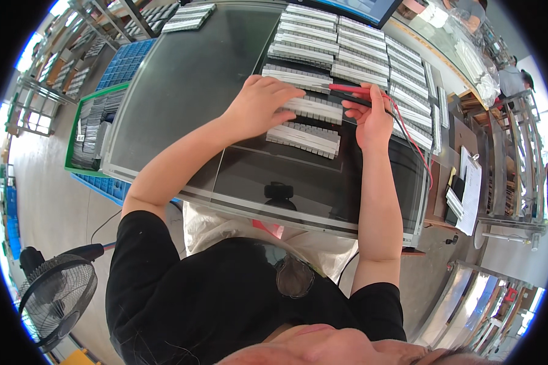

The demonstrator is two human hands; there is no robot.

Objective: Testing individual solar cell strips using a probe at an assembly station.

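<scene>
Bright, even light lay over my dark, glossy glass tabletop [249, 182], where a black, blocky reflection [279, 191] showed. Glare burned out both side edges; the fisheye bowed the grey metal rack [510, 161] at my right; the far background looked soft.

Coloured red and black on the test probes [347, 89], banded white-and-grey across the toothed strips [316, 110], green around the crate [71, 149].

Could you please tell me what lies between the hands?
The head view shows pale strips there, plus red and black probes in the right hand.
</scene>
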